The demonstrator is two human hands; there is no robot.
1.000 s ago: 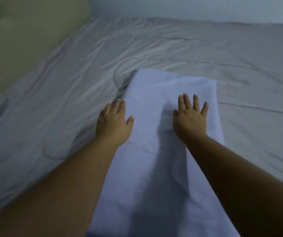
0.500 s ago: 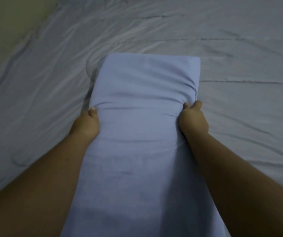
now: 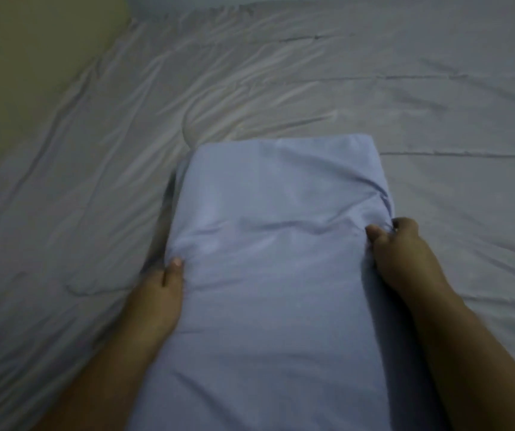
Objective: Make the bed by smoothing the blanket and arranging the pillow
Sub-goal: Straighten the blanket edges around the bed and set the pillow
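A long light-blue pillow (image 3: 275, 244) lies lengthwise in front of me on the wrinkled grey blanket (image 3: 281, 82). My left hand (image 3: 160, 293) grips the pillow's left edge, thumb on top and fingers hidden underneath. Over on the right edge, my right hand (image 3: 399, 253) is closed on bunched fabric of the pillowcase. Creases run across the pillow between the two hands.
A padded olive headboard (image 3: 32, 57) rises at the upper left beside the bed. The grey blanket spreads out wide to the left, far side and right, with folds and seams across it.
A second ago both hands lay flat and open on top of the pillow. They then moved to its side edges and closed on it; the pillow now sits nearer to me in view.
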